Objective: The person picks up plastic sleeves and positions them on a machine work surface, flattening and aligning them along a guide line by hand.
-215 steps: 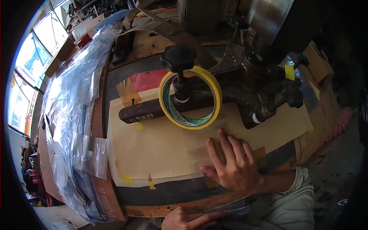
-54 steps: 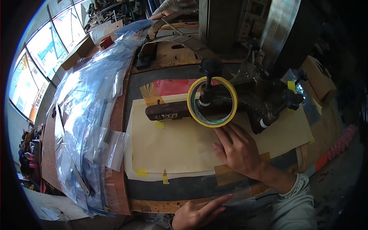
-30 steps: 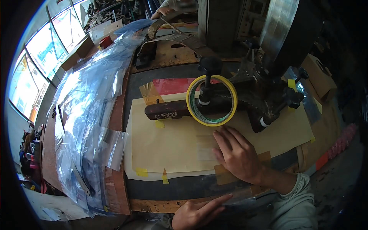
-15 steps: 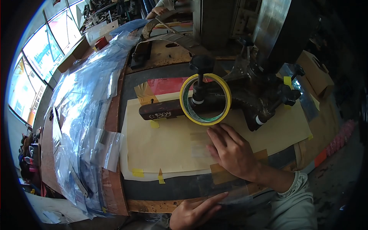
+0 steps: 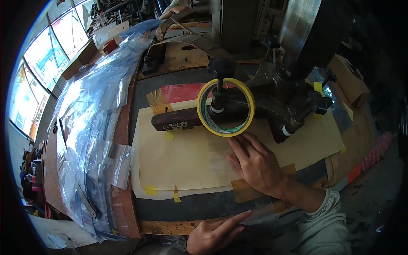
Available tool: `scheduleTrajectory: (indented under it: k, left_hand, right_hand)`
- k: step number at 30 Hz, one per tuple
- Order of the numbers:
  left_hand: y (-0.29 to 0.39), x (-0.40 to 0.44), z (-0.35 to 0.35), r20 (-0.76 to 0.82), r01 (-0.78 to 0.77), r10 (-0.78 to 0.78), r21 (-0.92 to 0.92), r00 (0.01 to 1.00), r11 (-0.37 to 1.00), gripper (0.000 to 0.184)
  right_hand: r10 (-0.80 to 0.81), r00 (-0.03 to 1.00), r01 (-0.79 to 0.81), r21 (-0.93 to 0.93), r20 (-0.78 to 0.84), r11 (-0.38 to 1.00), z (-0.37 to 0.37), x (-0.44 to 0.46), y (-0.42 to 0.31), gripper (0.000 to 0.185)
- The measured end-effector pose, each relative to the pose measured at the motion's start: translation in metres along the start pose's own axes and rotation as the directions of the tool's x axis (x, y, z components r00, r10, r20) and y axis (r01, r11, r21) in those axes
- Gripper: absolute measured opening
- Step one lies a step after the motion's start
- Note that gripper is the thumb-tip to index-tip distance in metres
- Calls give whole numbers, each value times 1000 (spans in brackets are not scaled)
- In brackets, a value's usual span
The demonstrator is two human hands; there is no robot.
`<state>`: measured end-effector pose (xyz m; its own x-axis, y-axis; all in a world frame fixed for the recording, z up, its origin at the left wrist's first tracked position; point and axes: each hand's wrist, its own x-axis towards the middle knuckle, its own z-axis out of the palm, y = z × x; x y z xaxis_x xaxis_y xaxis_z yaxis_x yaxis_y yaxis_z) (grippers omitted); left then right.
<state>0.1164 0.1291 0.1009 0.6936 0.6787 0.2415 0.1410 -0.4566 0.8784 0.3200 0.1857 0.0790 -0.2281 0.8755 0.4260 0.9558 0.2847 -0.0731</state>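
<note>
My right hand (image 5: 258, 168) lies palm down on the tan paper sheet (image 5: 178, 165), fingers stretched out, fingertips just below the yellow-edged tape roll (image 5: 251, 102). A faint clear film (image 5: 222, 161) shows beside its thumb. At the near table edge my left hand (image 5: 219, 233) has its index finger extended and the others partly bent. Its fingertips are beside a clear plastic sheet (image 5: 260, 214); whether they touch it is unclear. The tape roll stands on edge around a black-knobbed screw (image 5: 219, 91) of a dark metal arm (image 5: 176, 119), which lies across the paper.
Overlapping clear plastic bags (image 5: 91, 114) cover the left side, with a metal blade (image 5: 87, 204) among them. A steel column (image 5: 301, 36) rises at the back right, near a cardboard box (image 5: 350, 80). Another person's hand (image 5: 178, 9) shows at the far top.
The view has shifted, so the table and its things appear somewhat lower and further right than 7.2 s ago. My right hand has moved closer to the tape roll; my left hand stays near the edge.
</note>
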Motion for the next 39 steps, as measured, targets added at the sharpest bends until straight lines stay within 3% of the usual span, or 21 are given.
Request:
scheduleTrajectory:
  k: [5, 11, 14, 23, 34, 39]
  left_hand:
    - [-2, 0, 0, 16, 2, -2, -13, 1000, 1000, 32]
    - [-11, -1, 7, -68, -100, 101, 27, 993, 995, 33]
    - [-1, -2, 1, 25, 32, -32, -2, 999, 999, 34]
    - [-9, -2, 7, -37, -45, 46, 7, 998, 999, 34]
    - [-14, -4, -1, 147, -13, 7, 44, 989, 999, 46]
    - [-12, -2, 0, 107, -28, 29, -8, 994, 1000, 45]
  right_hand:
    - [11, 1000, -11, 11, 5, 1000, -1, 1, 0, 43]
    - [12, 1000, -12, 16, 14, 1000, -2, 3, 1, 44]
    - [13, 1000, -13, 4, 15, 1000, -2, 2, 1, 44]
    - [-29, 999, 30, -30, 36, 999, -2, 2, 4, 47]
    - [-40, 998, 40, -8, 43, 999, -3, 2, 7, 48]
    - [-47, 998, 48, -21, 43, 999, -2, 1, 8, 48]
